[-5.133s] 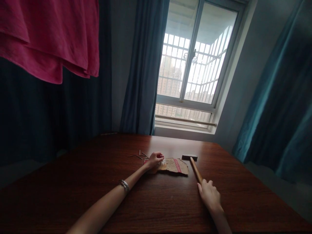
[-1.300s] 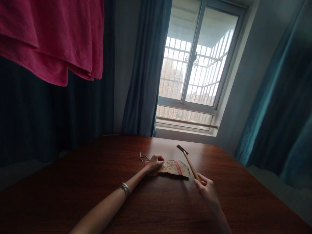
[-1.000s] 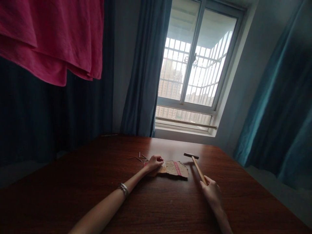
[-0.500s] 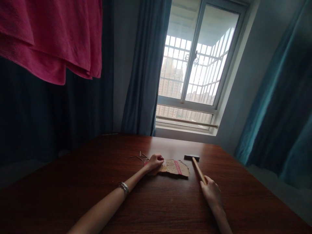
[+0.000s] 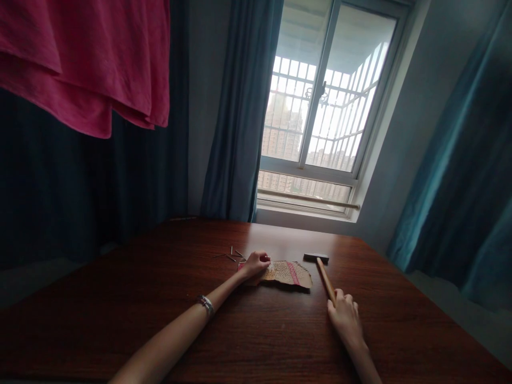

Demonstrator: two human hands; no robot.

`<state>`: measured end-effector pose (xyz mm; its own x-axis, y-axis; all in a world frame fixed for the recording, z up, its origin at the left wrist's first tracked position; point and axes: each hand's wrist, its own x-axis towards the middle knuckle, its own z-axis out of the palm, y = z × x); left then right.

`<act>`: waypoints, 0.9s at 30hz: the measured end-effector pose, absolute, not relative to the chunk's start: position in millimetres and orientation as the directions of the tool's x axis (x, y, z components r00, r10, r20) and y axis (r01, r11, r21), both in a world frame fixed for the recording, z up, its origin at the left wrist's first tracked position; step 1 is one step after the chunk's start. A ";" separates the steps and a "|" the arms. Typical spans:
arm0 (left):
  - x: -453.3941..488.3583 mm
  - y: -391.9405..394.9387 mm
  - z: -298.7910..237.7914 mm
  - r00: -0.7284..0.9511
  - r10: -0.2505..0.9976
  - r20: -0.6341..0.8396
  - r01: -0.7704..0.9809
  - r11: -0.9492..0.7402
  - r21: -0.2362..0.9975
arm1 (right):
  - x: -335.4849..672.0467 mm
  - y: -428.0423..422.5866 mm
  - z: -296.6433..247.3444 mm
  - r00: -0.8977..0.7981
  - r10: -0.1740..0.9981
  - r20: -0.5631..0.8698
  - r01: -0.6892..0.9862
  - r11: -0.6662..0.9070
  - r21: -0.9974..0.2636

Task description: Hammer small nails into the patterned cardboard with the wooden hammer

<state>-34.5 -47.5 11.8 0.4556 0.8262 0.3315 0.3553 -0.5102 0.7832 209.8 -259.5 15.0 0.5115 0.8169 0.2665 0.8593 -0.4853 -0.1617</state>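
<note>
My right hand is closed around the wooden handle of a hammer. The hammer's dark head lies at the far end of the handle, right of a torn piece of cardboard. Many small dark holes or specks and a pink stripe mark this cardboard. Over its left end, my left hand is closed in a pinch, fingertips together; whatever sits between them is too small to make out. Several loose nails lie on the table just beyond and left of that hand. A bracelet circles my left wrist.
The brown wooden table reaches to the wall below a barred window. Blue curtains hang beside the window and at the right. A pink cloth hangs at the upper left.
The whole view has shifted slightly to the right. My right hand's fingers have moved a little on the hammer's handle; my left hand keeps its pinch over the cardboard.
</note>
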 end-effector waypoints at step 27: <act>-161.0 52.7 34.6 0.115 0.992 0.051 0.859 -0.125 0.497 | 153.1 -125.9 24.3 0.222 0.861 0.458 0.919 -0.028 -0.392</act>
